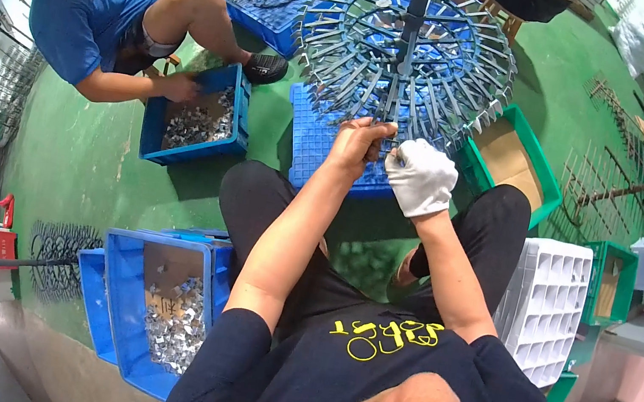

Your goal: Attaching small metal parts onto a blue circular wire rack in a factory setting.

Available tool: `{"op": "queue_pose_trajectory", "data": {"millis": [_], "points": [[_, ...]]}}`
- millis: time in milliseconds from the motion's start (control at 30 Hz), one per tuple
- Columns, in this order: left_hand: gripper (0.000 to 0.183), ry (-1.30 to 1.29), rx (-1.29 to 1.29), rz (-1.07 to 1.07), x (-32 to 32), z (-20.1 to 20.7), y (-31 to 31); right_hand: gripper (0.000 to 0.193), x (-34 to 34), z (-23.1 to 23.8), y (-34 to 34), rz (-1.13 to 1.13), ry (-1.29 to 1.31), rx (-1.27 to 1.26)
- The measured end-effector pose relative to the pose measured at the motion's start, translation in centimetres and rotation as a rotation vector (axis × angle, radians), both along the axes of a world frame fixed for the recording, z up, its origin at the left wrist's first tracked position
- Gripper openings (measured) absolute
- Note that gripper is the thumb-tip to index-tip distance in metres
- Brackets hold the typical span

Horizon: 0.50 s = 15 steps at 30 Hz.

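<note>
A round, tiered metal rack [411,40] with many flat prongs around a dark central post stands in front of me. My bare left hand [358,145] is at the rack's near edge, its fingers curled and thumb pressed to the index finger. Beside it on the right, my right hand [422,180] wears a white glove and is closed into a fist just below the prongs. Whatever either hand pinches is too small or hidden to name. Below the rack sits a blue plastic pallet [307,140].
At the left, a seated person [98,6] reaches into a blue bin [150,138] of small metal pieces. Another blue bin [124,287] with such pieces is at my lower left. A green crate [549,194] and a white gridded tray [548,310] are at my right.
</note>
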<state>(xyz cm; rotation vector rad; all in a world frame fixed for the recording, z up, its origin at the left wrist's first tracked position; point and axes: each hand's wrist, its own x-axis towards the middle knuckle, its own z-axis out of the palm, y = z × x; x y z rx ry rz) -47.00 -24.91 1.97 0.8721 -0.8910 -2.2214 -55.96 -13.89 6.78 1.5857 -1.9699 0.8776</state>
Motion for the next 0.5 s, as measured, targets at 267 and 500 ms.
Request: {"op": "queue_pose_trajectory", "data": {"millis": [267,500], "points": [[0.007,0.025,-0.024,-0.016,0.2,-1.5,-0.6,0.016,0.1,-0.2,-0.1,-0.023,-0.006,0.01],[0.008,-0.004,-0.027,0.003,0.0,1.5,0.7,0.016,-0.3,-0.6,-0.2,0.001,-0.045,0.005]]}}
